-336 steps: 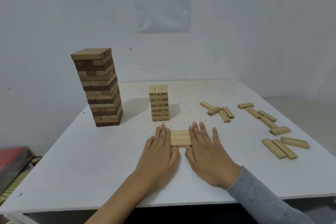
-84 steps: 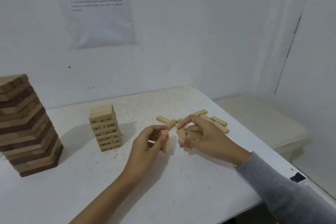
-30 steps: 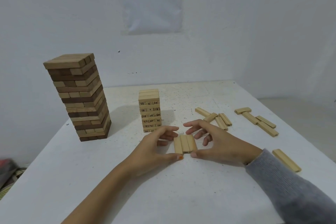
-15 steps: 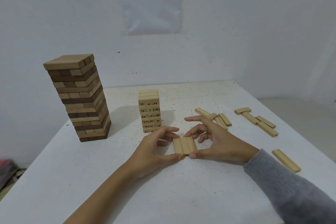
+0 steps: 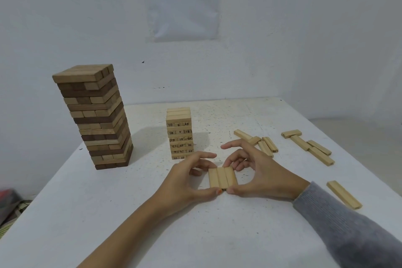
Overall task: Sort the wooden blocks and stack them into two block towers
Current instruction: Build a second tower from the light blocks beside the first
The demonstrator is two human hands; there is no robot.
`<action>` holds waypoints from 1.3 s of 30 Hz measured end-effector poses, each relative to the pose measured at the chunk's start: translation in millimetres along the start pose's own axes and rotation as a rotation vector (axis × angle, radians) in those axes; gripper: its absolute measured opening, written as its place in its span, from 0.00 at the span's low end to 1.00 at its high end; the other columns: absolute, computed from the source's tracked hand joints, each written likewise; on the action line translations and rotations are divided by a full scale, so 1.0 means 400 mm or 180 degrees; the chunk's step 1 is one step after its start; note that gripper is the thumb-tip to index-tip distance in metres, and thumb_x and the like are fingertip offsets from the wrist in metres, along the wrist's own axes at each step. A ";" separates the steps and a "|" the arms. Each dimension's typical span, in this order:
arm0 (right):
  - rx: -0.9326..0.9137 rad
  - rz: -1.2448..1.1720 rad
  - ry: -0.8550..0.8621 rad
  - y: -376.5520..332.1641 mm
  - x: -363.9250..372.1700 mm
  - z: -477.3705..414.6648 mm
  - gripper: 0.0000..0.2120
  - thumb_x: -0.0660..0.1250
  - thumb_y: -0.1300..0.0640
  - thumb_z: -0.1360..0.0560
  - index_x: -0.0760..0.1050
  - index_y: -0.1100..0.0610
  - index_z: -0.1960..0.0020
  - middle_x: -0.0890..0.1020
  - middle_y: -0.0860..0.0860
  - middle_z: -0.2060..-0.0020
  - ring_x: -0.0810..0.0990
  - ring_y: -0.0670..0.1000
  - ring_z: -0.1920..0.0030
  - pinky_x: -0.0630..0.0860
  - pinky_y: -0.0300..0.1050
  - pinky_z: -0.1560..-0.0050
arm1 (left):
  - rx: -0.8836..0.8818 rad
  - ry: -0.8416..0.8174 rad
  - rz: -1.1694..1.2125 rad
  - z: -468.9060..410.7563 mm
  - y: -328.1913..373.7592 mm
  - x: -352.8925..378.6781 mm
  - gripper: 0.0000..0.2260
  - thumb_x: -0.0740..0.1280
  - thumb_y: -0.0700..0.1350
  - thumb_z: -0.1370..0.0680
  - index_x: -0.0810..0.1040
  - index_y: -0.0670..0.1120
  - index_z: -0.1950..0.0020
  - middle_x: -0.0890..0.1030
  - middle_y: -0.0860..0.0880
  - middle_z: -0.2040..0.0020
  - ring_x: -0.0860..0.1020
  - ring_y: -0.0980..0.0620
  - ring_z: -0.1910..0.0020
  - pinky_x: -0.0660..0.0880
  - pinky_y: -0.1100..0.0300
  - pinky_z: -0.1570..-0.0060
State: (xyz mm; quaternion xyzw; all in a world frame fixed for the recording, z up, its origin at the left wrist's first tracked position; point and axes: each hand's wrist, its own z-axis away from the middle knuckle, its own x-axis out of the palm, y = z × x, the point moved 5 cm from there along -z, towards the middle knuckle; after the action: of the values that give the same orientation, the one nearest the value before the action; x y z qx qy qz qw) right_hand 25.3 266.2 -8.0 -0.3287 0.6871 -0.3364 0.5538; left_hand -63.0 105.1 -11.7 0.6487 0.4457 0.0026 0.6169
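A row of three light blocks [image 5: 222, 177] lies side by side on the white table [image 5: 217, 235], in front of a short tower of numbered light blocks [image 5: 179, 134]. My left hand [image 5: 187, 183] grips the row from the left, thumb at its near end and fingers at its far end. From the right, my right hand [image 5: 258, 174] pinches the same row, thumb at the near end, forefinger raised above it. A tall tower of dark and light brown blocks [image 5: 95, 115] stands at the left.
Loose light blocks lie on the right half of the table: a cluster [image 5: 261, 142] behind my right hand, a further group [image 5: 311, 147] to the right, and a single block [image 5: 344, 194] near the right edge. A printed sheet [image 5: 182, 0] hangs on the wall behind.
Both hands have stayed on the three-block row over the last second, squaring it up; the row sits flatter and more even than a second ago. The towers have not changed.
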 end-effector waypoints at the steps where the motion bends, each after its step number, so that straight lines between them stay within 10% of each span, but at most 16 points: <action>1: -0.0015 0.0005 -0.0010 -0.001 0.000 0.001 0.38 0.82 0.59 0.38 0.67 0.42 0.35 0.81 0.46 0.51 0.78 0.45 0.50 0.75 0.43 0.43 | 0.0003 -0.0013 0.0018 0.000 0.002 0.000 0.28 0.80 0.45 0.34 0.74 0.55 0.38 0.82 0.57 0.48 0.77 0.60 0.44 0.72 0.66 0.44; 25: -0.1107 -0.0364 0.0320 -0.273 -0.109 -0.119 0.37 0.83 0.61 0.40 0.71 0.51 0.35 0.83 0.53 0.50 0.79 0.51 0.48 0.73 0.42 0.44 | 0.1194 0.0624 0.0011 -0.039 0.196 -0.237 0.31 0.77 0.48 0.34 0.72 0.49 0.33 0.82 0.51 0.46 0.78 0.47 0.41 0.75 0.57 0.42; 39: -0.0812 -0.0472 0.0344 -0.241 -0.084 -0.319 0.30 0.82 0.59 0.38 0.74 0.49 0.39 0.85 0.51 0.51 0.80 0.52 0.46 0.76 0.44 0.40 | 0.0671 0.0216 -0.0480 -0.159 0.112 -0.344 0.23 0.70 0.49 0.27 0.73 0.49 0.32 0.79 0.55 0.39 0.74 0.60 0.36 0.70 0.59 0.33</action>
State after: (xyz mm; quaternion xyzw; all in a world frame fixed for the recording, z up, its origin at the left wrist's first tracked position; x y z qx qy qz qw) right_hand -86.8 252.6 110.2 -0.4276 0.7269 -0.3036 0.4434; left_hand -155.5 82.9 114.5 0.6742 0.5116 -0.0687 0.5282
